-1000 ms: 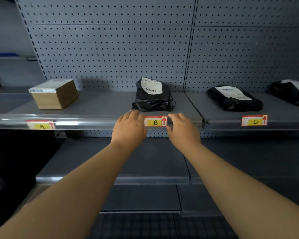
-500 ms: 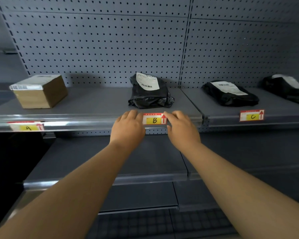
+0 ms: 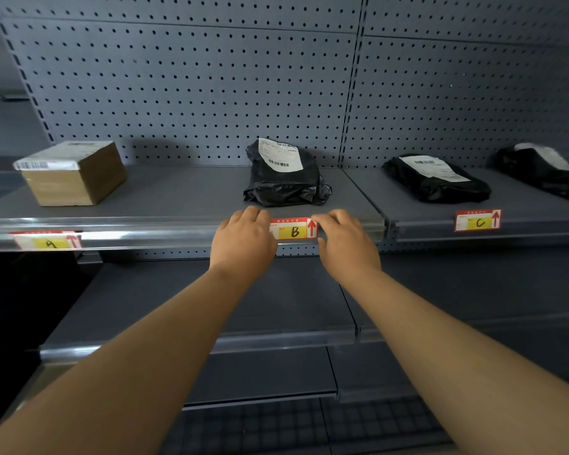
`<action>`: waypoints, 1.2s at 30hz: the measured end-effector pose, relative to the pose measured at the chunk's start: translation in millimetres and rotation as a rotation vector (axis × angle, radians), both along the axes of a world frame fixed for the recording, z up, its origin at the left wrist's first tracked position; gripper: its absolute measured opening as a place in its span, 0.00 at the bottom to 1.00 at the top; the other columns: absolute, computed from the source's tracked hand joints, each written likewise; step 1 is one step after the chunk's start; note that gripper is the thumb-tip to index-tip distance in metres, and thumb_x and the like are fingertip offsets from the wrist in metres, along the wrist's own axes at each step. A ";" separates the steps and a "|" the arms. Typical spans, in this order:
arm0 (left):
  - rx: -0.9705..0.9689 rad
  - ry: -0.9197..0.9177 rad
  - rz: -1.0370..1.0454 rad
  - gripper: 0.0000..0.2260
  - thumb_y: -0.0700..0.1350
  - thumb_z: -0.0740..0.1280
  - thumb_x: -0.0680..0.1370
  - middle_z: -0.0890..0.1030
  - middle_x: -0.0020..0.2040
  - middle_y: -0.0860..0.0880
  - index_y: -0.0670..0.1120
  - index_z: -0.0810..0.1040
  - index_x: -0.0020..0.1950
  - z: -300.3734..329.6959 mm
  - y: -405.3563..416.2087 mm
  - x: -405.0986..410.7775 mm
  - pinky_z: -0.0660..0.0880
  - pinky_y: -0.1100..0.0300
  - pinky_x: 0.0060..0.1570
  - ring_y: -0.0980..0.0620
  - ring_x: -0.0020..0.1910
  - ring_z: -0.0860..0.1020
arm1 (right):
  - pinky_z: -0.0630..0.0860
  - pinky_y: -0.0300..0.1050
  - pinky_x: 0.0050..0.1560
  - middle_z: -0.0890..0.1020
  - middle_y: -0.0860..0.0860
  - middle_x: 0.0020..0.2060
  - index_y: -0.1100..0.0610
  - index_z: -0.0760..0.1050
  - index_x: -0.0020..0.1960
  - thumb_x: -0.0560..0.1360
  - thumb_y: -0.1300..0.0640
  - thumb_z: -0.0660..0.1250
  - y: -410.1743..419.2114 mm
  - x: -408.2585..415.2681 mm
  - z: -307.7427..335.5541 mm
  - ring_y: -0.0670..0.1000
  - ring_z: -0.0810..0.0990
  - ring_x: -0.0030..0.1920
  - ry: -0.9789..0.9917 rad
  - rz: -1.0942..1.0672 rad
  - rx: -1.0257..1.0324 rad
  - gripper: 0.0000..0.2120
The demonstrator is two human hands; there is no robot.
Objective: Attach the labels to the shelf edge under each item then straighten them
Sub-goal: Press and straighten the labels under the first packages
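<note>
A red and yellow label B sits in the shelf edge strip, right under a black parcel. My left hand rests on the label's left end and covers part of it. My right hand touches its right end by the red arrow. Fingers of both hands press on the strip. Label A hangs tilted on the strip below a cardboard box. Label C is fixed under a second black parcel.
A third black parcel lies at the far right of the shelf. A grey pegboard wall backs the shelf. A lower grey shelf juts out beneath my forearms, with a dark gap at the left.
The view has shifted slightly and drawn closer to the shelf. Both hands stay at the ends of label B, the right fingertips now closer against its arrow end.
</note>
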State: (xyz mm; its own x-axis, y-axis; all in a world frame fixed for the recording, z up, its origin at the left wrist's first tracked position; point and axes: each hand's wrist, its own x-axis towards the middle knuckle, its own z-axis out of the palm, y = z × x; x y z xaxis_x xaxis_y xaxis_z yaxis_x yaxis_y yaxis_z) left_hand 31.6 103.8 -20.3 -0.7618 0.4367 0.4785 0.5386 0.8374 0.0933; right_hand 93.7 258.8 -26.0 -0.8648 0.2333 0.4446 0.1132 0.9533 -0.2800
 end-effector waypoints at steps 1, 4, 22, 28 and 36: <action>-0.003 0.000 -0.001 0.11 0.43 0.57 0.78 0.75 0.56 0.46 0.43 0.72 0.58 0.1 -0.2 0.0 0.68 0.54 0.55 0.46 0.55 0.72 | 0.75 0.51 0.51 0.73 0.53 0.58 0.52 0.69 0.65 0.75 0.61 0.62 -0.2 0.1 0.3 0.55 0.71 0.58 -0.002 0.001 -0.002 0.18; -0.016 0.002 -0.007 0.11 0.43 0.57 0.78 0.74 0.56 0.46 0.43 0.72 0.58 -0.1 -1.4 0.0 0.68 0.54 0.54 0.46 0.55 0.72 | 0.74 0.51 0.50 0.72 0.52 0.58 0.52 0.69 0.64 0.76 0.62 0.62 -0.3 0.5 0.4 0.55 0.70 0.58 -0.003 -0.007 -0.007 0.18; -0.021 0.010 -0.041 0.13 0.43 0.57 0.78 0.74 0.59 0.47 0.45 0.72 0.62 -2.4 -4.9 -1.5 0.68 0.54 0.57 0.47 0.57 0.71 | 0.71 0.49 0.50 0.72 0.52 0.60 0.49 0.69 0.66 0.76 0.63 0.59 -1.1 -0.7 -0.4 0.55 0.69 0.60 0.002 -0.015 -0.018 0.20; -0.032 0.025 -0.035 0.13 0.43 0.57 0.78 0.74 0.59 0.46 0.44 0.72 0.61 -4.0 -4.3 -1.3 0.68 0.54 0.56 0.47 0.57 0.71 | 0.71 0.48 0.49 0.71 0.51 0.62 0.48 0.69 0.66 0.76 0.65 0.60 -0.4 -3.3 -4.0 0.54 0.69 0.61 0.004 -0.035 -0.020 0.22; -0.053 0.028 -0.019 0.13 0.44 0.57 0.78 0.73 0.59 0.47 0.45 0.72 0.62 -3.1 -2.4 -0.4 0.68 0.54 0.57 0.47 0.57 0.71 | 0.69 0.47 0.47 0.71 0.51 0.63 0.47 0.69 0.67 0.76 0.65 0.58 1.1 -3.8 -6.1 0.54 0.68 0.61 0.000 -0.042 0.000 0.23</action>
State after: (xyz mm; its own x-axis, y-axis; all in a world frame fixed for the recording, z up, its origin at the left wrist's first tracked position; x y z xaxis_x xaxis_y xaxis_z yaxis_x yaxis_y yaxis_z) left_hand 31.2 101.4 -23.5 -0.7398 0.4766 0.4748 0.5564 0.8302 0.0337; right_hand 89.9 259.9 -32.2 -0.8540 0.2697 0.4449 0.1534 0.9477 -0.2799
